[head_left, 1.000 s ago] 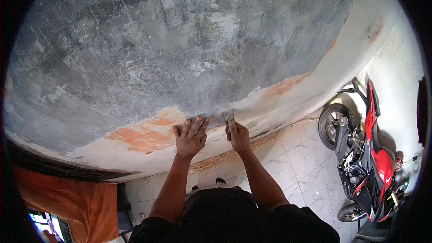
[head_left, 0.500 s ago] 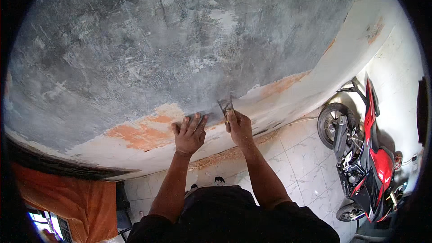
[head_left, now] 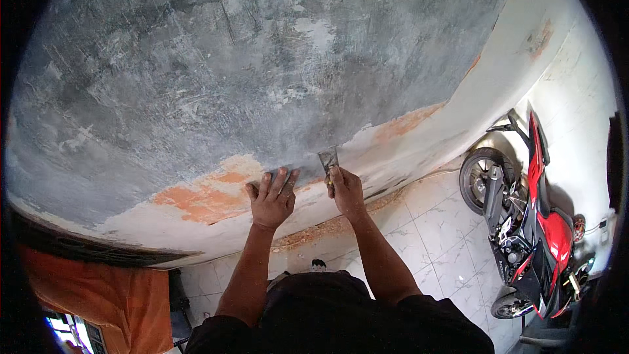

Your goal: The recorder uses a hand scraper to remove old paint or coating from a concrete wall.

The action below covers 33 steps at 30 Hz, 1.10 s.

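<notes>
A patchy wall (head_left: 216, 72) fills the upper view, grey over most of it, with white and orange areas along its lower part. My right hand (head_left: 346, 191) grips a scraper (head_left: 328, 157) by its handle. The flat metal blade points up and lies against the wall at the lower border of the grey area. To the left, my left hand (head_left: 272, 200) rests with its fingers spread on the wall, beside the bare orange patch (head_left: 196, 203). Nothing shows in that hand. A gap separates the two hands.
A red and black motorcycle (head_left: 557, 236) stands at the right beside a white wall. Crumbled debris (head_left: 314, 235) lies along the wall's foot on the white tiled floor (head_left: 439, 255). An orange curtain (head_left: 111, 301) hangs at the lower left.
The view has shifted slightly. The scraper's blade now shows more of its flat face. My left hand stays spread on the wall in nearly the same place.
</notes>
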Available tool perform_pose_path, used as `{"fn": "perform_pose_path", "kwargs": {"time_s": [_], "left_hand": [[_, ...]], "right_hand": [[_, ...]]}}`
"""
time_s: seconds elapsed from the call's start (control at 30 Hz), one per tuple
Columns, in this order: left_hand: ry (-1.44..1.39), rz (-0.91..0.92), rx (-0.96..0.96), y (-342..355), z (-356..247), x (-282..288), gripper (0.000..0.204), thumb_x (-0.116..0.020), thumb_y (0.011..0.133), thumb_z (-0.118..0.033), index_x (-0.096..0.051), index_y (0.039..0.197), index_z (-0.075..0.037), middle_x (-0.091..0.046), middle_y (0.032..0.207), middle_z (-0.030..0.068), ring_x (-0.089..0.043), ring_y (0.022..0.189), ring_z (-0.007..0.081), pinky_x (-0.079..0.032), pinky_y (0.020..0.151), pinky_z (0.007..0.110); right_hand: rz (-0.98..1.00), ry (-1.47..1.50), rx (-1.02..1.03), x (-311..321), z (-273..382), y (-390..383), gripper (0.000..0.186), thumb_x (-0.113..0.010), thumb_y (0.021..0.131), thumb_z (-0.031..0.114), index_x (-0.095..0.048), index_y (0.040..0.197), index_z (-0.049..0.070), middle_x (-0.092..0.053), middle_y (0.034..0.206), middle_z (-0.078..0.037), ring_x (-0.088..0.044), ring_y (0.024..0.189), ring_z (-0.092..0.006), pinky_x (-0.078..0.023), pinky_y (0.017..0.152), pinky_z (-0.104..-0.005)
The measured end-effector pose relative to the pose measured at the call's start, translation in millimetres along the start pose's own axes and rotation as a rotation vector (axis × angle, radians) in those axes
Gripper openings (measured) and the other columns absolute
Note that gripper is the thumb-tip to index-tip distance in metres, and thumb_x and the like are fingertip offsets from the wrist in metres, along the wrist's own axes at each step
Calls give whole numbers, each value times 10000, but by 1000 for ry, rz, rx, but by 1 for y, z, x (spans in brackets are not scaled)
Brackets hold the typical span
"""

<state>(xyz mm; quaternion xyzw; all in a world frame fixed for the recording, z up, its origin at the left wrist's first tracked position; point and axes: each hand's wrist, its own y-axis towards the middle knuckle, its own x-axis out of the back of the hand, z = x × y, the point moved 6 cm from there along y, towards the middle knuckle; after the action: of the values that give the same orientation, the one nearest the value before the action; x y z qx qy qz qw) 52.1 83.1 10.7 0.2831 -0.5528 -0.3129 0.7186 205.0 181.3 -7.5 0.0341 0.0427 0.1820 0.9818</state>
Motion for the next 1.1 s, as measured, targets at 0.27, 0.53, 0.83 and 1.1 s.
{"fn": "perform_pose_path", "kwargs": {"time_s": [0.27,0.53,0.83,1.1], "left_hand": [[-68,8,47,3,-4,-5,496,-521,810,-246,-490,1300,-316,-275,1468,-47,-127,1391,213,16,1085,544],[-163,75,55,16,-9,9,473,-530,822,-249,-505,1294,-228,-318,1448,-39,-194,1369,209,-117,1052,557],[-140,94,-87,96,12,68,510,-579,809,-208,-480,1308,-205,-326,1444,-29,-250,1351,203,-226,1005,550],[105,130,-306,59,-27,10,532,-530,799,-247,-458,1325,-229,-299,1455,-63,-226,1352,158,-139,1077,471]], "right_hand": [[-44,-60,-31,11,-46,-5,424,-397,968,348,-513,688,51,-437,516,-4,-412,452,-84,-342,439,-254],[-18,-162,-80,18,-81,-10,429,-404,970,360,-511,692,51,-425,495,1,-393,423,-84,-330,414,-254],[1,74,74,3,36,17,432,-413,967,361,-503,704,30,-435,533,-12,-408,458,-102,-350,442,-258],[-46,-26,-118,19,-80,-9,417,-426,959,366,-513,713,40,-437,516,-6,-410,441,-93,-342,426,-252]]}}
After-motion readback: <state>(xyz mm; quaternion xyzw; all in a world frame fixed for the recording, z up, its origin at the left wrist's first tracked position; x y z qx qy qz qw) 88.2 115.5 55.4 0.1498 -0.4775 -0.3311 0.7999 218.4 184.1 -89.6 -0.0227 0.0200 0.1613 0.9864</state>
